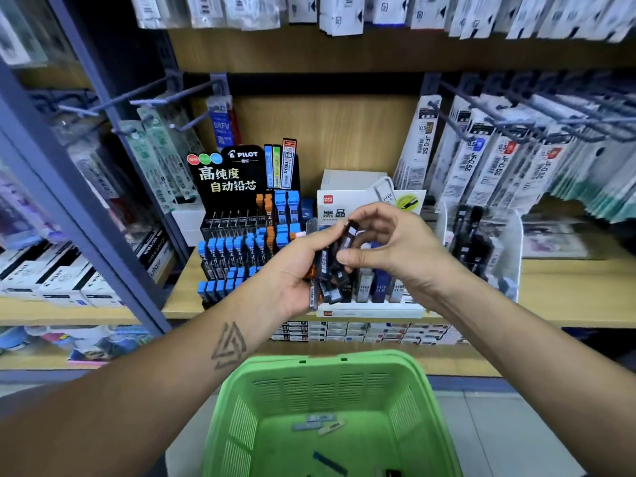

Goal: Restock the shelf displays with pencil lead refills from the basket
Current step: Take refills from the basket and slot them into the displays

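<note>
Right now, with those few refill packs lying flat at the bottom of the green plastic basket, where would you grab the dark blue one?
Probably from above, pinching its two long edges near the middle. The dark blue refill pack lies flat and slanted on the floor of the green plastic basket, apart from the paler packs, so its sides look free.

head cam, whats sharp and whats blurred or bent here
Head view: sharpest at the centre, where the black Pilot display lettering reads cleanly; the hanging packets at right and the top edge smear into blur; wide-angle distortion bows the shelf upright and stretches both forearms; the refill cases between left hand and right hand are slightly soft.
</note>
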{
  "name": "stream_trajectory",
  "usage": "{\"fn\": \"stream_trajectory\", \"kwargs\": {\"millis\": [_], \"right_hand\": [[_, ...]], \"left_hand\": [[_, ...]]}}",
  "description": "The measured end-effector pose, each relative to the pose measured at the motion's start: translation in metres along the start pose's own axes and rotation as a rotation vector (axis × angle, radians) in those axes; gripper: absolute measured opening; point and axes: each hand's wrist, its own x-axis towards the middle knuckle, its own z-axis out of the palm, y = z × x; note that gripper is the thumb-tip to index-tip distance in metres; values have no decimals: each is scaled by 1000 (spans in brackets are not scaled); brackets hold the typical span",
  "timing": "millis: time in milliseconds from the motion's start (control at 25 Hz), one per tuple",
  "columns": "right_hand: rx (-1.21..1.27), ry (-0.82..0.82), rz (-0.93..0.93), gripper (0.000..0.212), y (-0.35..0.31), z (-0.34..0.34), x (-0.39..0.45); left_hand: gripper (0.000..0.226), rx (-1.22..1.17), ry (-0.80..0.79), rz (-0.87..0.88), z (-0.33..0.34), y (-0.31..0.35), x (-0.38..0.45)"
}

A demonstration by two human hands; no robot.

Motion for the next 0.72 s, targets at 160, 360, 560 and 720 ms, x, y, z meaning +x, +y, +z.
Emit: {"fn": "stream_trajectory", "kwargs": {"millis": [160, 360, 560, 720], "right_hand": [[241, 51, 26, 35, 4, -14, 8], [222, 70, 18, 28, 6, -28, 5], [282, 54, 68, 34, 1, -48, -9], [232, 72, 65, 33, 1, -68, -18]], "left_hand": [[12, 31, -33, -21, 5, -1, 1], [9, 129, -7, -50, 8, 2, -7], [13, 250, 59, 53, 17, -5, -6], [13, 320, 95, 132, 31, -18, -2]]}}
